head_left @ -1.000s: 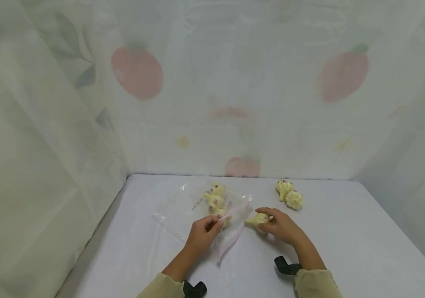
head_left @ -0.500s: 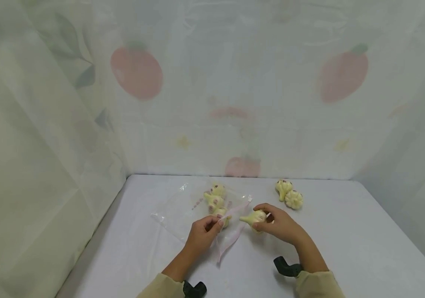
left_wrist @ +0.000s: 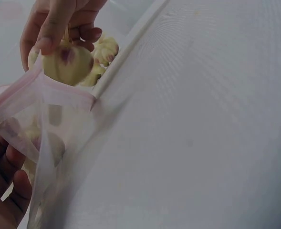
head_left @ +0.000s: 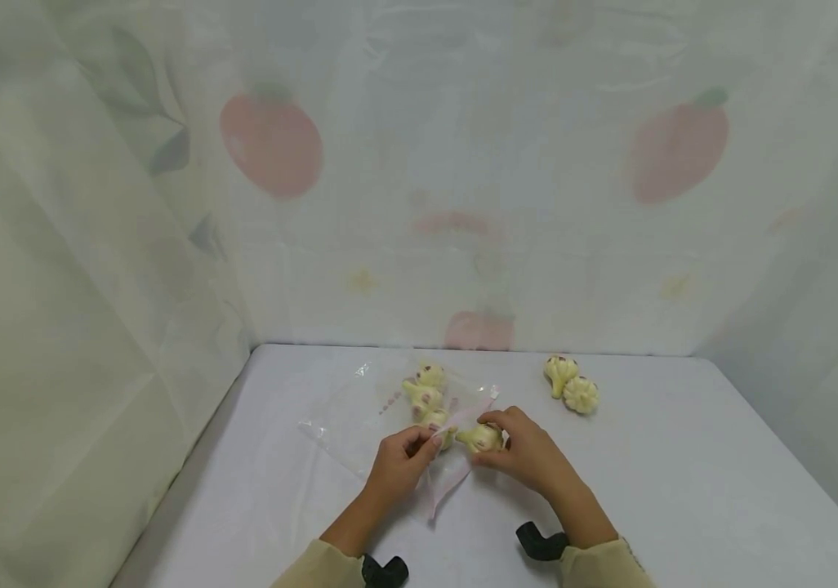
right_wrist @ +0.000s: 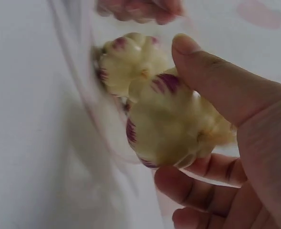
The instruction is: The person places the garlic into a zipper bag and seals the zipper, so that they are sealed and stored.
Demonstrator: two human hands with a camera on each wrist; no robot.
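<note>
My right hand (head_left: pixel 529 457) holds a pale garlic bulb (head_left: pixel 482 438) with purple streaks between thumb and fingers, right at the mouth of a clear zip bag (head_left: pixel 345 416). In the right wrist view that garlic bulb (right_wrist: pixel 164 121) overlaps another bulb (right_wrist: pixel 130 62) behind the clear plastic. My left hand (head_left: pixel 398 465) pinches the bag's pink-edged opening, which gapes in the left wrist view beside the pink zip strip (left_wrist: pixel 68 95). Several garlic bulbs (head_left: pixel 425 398) lie in a row inside the flat bag, the nearest partly hidden by the left hand.
Two more garlic bulbs (head_left: pixel 570 384) lie together at the back right of the white table (head_left: pixel 684 465). A fabric backdrop with fruit prints (head_left: pixel 463 147) rises behind the table and along both sides. A black wrist mount (head_left: pixel 541 542) sits by each sleeve.
My right hand has lifted the garlic bulb slightly and carried it left to the bag's mouth. The left hand keeps its pinch in the same place.
</note>
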